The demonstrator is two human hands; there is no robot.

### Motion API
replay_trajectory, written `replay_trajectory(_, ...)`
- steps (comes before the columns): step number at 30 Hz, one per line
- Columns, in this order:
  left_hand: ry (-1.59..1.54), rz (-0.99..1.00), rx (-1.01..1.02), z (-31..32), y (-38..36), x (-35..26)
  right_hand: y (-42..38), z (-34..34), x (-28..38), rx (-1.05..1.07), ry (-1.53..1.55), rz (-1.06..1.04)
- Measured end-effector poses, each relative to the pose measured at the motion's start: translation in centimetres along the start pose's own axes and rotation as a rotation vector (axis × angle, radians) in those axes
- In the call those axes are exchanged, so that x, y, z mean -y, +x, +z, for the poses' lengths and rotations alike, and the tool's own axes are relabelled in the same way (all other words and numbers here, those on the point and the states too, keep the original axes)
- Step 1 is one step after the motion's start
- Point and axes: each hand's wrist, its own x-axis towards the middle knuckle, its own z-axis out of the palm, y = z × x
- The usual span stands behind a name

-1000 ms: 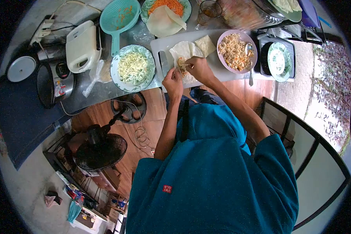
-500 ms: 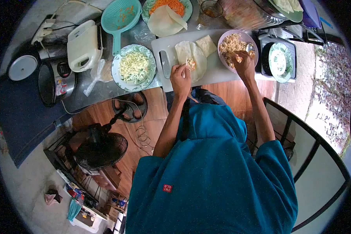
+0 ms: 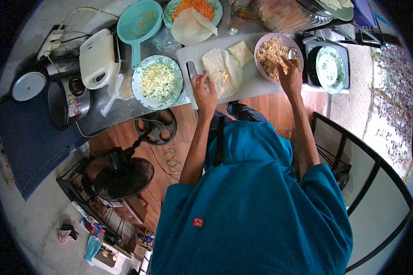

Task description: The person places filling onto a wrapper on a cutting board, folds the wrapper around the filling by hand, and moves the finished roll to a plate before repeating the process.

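Note:
A thin pale wrapper (image 3: 234, 75) lies spread on the white cutting board (image 3: 257, 87), with a small heap of orange-white filling (image 3: 224, 76) on it. My left hand (image 3: 203, 95) is at the wrapper's left edge, fingers apart and holding nothing. My right hand (image 3: 290, 80) reaches into a pink bowl (image 3: 258, 69) of crumbly filling mixture (image 3: 270, 52), its fingers drawn together around some of it. A metal spoon (image 3: 293, 53) rests in the bowl beside those fingers. Behind the wrapper sits a folded wrap (image 3: 241, 52).
Left of the board stands a plate of pale shreds (image 3: 156, 82). Farther back are a teal strainer (image 3: 140, 27), a plate of shredded carrot (image 3: 192, 9) under more wrappers (image 3: 192, 30), and a glass (image 3: 244, 11). A green-rimmed plate (image 3: 330, 68) rests on a stove at right.
My left hand has moved left, away from the filling on the wrapper, and its fingers have spread. My right hand stays in the bowl, its fingers shifted slightly toward the spoon.

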Motion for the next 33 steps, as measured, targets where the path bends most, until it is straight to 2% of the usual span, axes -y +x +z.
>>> replay_trajectory(2, 0.192, 0.261, -0.036, 0.4, -0.3, 0.6, -0.1, -1.8, 2.3, -0.072, 0.043, -0.004)
replay_trajectory(4, 0.251, 0.242, 0.041, 0.2, -0.6, 0.0, -0.1, -1.3, 1.0, -0.006, -0.170, -0.062)
replay_trajectory(6, 0.414, 0.286, 0.106, 0.3, -0.9, -0.2, -0.2, -1.0, 0.4, -0.069, -0.102, -0.080)
replay_trajectory(8, 0.411, 0.238, 0.186, 0.1, -1.6, 0.1, -1.2, -0.2, 0.7, -0.105, -0.028, -0.091)
replay_trajectory(10, 0.492, 0.316, 0.163, 0.2, -1.5, -0.2, -1.9, 1.0, 2.9, 0.200, 0.296, 0.122)
replay_trajectory(12, 0.452, 0.351, 0.145, 0.4, -1.1, 0.2, -2.4, 1.3, 6.8, 0.574, 0.114, -0.040)
replay_trajectory(14, 0.427, 0.378, 0.143, 0.0, -1.2, 0.5, -5.5, 7.3, 6.6, 0.291, 0.283, 0.003)
replay_trajectory(15, 0.402, 0.368, 0.146, 0.0, -1.1, 0.5, -5.9, 8.0, 7.4, 0.206, 0.211, -0.074)
replay_trajectory(18, 0.365, 0.331, 0.170, -0.1, -0.9, 0.5, -6.3, 9.8, 8.1, 0.158, 0.280, -0.014)
replay_trajectory(22, 0.345, 0.327, 0.199, -0.1, -1.2, 0.6, -6.4, 11.9, 7.9, 0.036, 0.212, 0.002)
replay_trajectory(26, 0.263, 0.301, 0.211, 0.0, -1.1, 0.9, -6.1, 10.9, 8.6, 0.060, 0.277, 0.117)
replay_trajectory(31, 0.294, 0.314, 0.241, -0.3, -1.0, 0.7, -5.9, 10.7, 8.7, 0.032, 0.181, 0.200)
replay_trajectory(33, 0.284, 0.318, 0.248, -0.3, -1.0, 0.6, -5.9, 11.4, 8.5, -0.035, 0.141, 0.139)
